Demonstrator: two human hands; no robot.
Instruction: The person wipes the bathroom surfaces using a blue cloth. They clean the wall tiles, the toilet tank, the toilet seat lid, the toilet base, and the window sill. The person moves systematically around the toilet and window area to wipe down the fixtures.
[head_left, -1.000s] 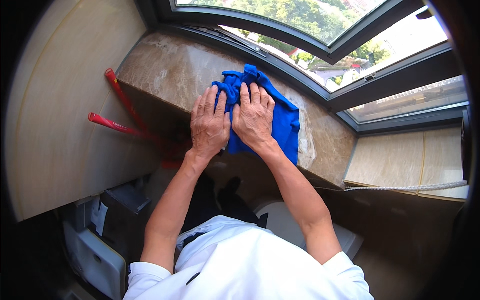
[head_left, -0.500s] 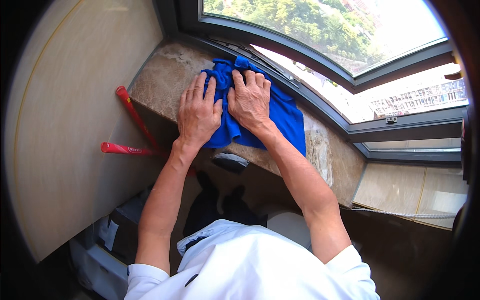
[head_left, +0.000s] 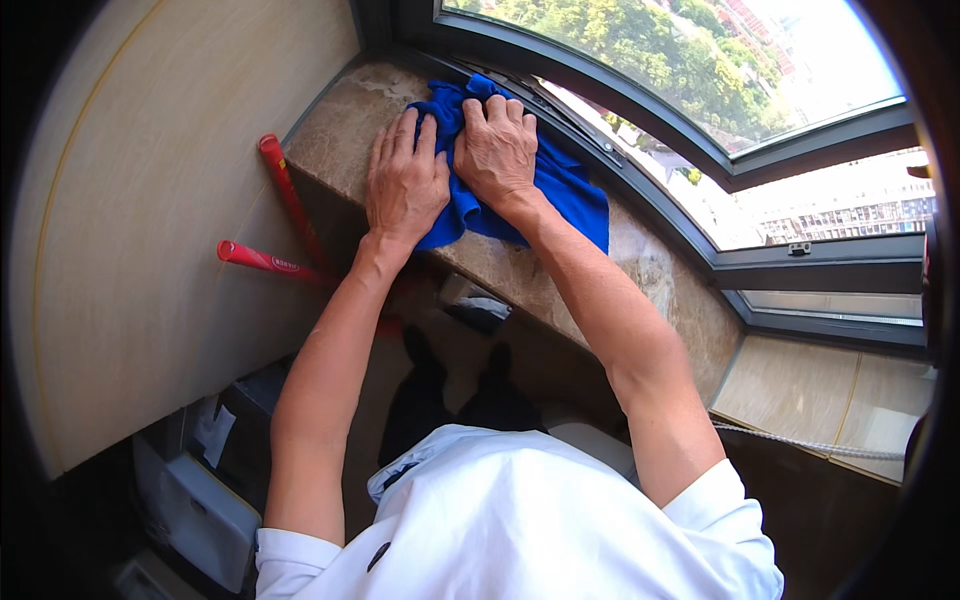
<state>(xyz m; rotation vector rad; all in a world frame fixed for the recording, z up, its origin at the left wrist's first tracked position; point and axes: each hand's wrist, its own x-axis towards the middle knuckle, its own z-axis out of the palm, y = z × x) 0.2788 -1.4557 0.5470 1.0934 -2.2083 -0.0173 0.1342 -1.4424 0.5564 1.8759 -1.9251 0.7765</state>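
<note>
A rumpled blue cloth point(head_left: 572, 205) lies on the brown marble window sill point(head_left: 560, 285), its far part bunched up by the window frame. My left hand point(head_left: 407, 185) presses on the cloth's left part, fingers pointing away from me and bent over the folds. Close beside it on the right, my right hand point(head_left: 497, 150) bears down with curled fingers, the bunched fabric under them. Both fingertips rest in the folds, so how firmly they grip is partly hidden. The cloth's right corner spreads loose over the sill.
A dark-framed window point(head_left: 735, 175) stands tilted open behind the sill, its metal stay point(head_left: 585, 135) near the cloth. Two red-gripped handles point(head_left: 258, 257) lean by the beige wall point(head_left: 150, 250) at left. Below the sill is a dark-and-white object point(head_left: 478, 305). A pale cord point(head_left: 810, 447) runs at right.
Both hands and the cloth have slid farther out and a little left along the sill, toward the wall corner. The whole view has shifted slightly. The hands keep their place on the cloth.
</note>
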